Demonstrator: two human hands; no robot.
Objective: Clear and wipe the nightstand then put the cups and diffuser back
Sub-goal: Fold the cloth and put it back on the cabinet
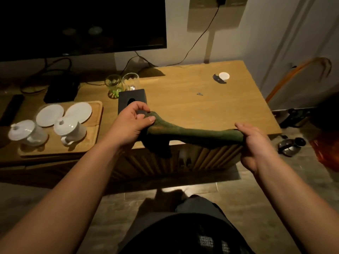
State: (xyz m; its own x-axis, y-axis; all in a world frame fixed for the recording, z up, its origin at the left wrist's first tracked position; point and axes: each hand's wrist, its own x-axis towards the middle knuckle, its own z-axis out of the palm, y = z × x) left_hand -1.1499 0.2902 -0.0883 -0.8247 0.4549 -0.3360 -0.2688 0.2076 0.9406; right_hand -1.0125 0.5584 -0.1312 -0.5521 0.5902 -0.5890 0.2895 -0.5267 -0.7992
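Note:
A dark green cloth [194, 133] is stretched between my two hands above the front edge of the wooden nightstand [192, 103]. My left hand [132, 123] grips its left end, where a loose corner hangs down. My right hand [255, 142] grips its right end. Two glass cups [122, 83] stand side by side at the back left of the top, one tinted green. A black box [132, 99] sits just in front of them, behind my left hand. I cannot tell which item is the diffuser.
A small white round lid with a dark piece [222, 77] and a tiny scrap [199, 93] lie on the nightstand. Left, a wooden tray [60, 145] holds white lidded cups and saucers. A TV [82, 24] hangs behind. A kettle [290, 145] sits on the floor right.

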